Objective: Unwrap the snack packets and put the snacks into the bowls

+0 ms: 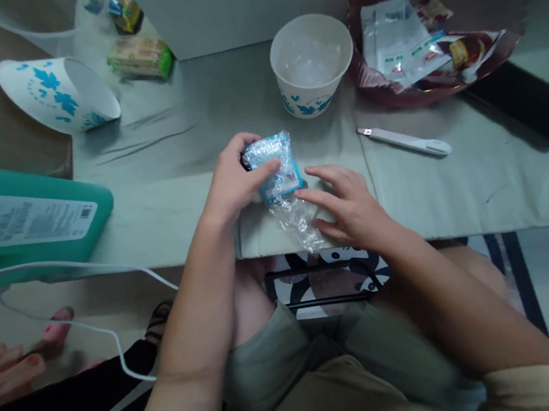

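Observation:
My left hand (234,180) is closed around a small blue packet (274,165) wrapped in clear crinkled plastic, thumb on its front face, holding it just above the table's near edge. My right hand (349,203) lies beside it with fingers stretched out; its fingertips touch the packet's lower right corner and the loose clear wrap (299,222) trailing from it. A white paper bowl with blue leaf print (311,61) stands upright behind the packet, with clear plastic inside.
A white utility knife (404,141) lies right of the bowl. A dark red foil bag (430,46) holds sachets at the back right. A second paper bowl (58,92) lies tipped at the back left. A teal box (16,217) and white cable (93,321) sit left.

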Demonstrator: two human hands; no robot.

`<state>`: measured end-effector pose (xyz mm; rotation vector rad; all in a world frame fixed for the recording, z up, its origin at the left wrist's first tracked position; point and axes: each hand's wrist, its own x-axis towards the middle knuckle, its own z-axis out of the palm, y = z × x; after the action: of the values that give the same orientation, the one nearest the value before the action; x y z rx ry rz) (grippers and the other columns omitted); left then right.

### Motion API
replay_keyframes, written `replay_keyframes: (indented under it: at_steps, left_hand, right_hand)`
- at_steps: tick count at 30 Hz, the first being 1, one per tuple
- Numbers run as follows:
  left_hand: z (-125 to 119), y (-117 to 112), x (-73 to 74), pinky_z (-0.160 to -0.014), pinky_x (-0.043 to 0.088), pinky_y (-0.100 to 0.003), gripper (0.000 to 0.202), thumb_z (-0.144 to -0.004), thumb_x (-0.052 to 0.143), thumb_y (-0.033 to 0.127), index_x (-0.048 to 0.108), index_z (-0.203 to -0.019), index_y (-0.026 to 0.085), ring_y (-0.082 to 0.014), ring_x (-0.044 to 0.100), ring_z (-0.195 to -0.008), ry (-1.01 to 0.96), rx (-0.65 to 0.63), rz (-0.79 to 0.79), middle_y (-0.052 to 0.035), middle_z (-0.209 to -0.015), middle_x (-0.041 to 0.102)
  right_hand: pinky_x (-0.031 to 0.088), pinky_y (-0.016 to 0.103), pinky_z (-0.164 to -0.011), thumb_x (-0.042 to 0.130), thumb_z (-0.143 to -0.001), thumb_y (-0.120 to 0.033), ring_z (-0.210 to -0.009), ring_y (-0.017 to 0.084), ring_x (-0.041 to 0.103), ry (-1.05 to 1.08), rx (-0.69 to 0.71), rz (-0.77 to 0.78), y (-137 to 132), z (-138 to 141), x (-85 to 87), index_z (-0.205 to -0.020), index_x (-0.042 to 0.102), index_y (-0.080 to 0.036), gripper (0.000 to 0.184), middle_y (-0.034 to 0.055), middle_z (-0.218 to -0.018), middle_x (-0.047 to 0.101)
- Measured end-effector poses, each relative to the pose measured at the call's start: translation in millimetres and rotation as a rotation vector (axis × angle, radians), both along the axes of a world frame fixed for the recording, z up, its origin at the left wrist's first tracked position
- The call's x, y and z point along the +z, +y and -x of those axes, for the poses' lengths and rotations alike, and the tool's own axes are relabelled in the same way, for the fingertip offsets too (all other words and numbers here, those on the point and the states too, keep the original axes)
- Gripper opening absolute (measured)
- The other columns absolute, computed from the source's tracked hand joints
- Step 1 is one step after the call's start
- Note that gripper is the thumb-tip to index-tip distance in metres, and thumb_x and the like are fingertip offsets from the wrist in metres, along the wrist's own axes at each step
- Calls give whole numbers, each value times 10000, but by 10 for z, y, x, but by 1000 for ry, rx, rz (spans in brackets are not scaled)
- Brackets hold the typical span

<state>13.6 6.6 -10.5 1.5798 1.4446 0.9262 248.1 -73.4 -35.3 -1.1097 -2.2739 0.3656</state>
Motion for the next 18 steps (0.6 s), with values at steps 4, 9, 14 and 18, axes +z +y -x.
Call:
replay_keyframes:
  at_steps: [4,9,14,18]
  left_hand:
    - [-71,-1,-27,-653,492,-267,338,-705,814,311,647,-988,231,-156,598,-751,-72,-66,39,-5,-878,677]
    - [-178,-11,4,-677,495,-274,332,-730,818,345,663,-996,224,-163,612,-762,-21,-72,25,-5,-876,684]
    - [-296,-49,6,-772,534,-286,348,-762,817,381,665,-1037,230,-187,667,-865,-8,-152,23,-19,-978,724]
    - [-334,-62,-25,-842,559,-299,454,-776,809,392,654,-1176,244,-210,689,-1003,-57,-184,28,-56,-1172,724]
  right_hand:
    - [424,541,-1117,653,-913,-144,-1386,321,507,-9,-28,-1,55,88,17,-1281,679,-370,432,54,-1527,549]
    - [491,467,-998,603,-969,-219,-1191,253,628,233,-4,-33,147,135,70,-964,732,-295,150,56,-1295,681]
    - [522,458,-975,610,-927,-277,-1106,257,672,375,-67,130,165,115,141,-986,723,-284,128,69,-1175,725]
    - [543,415,-901,542,-981,-367,-973,237,702,533,-240,245,155,127,151,-996,723,-285,200,52,-1005,762]
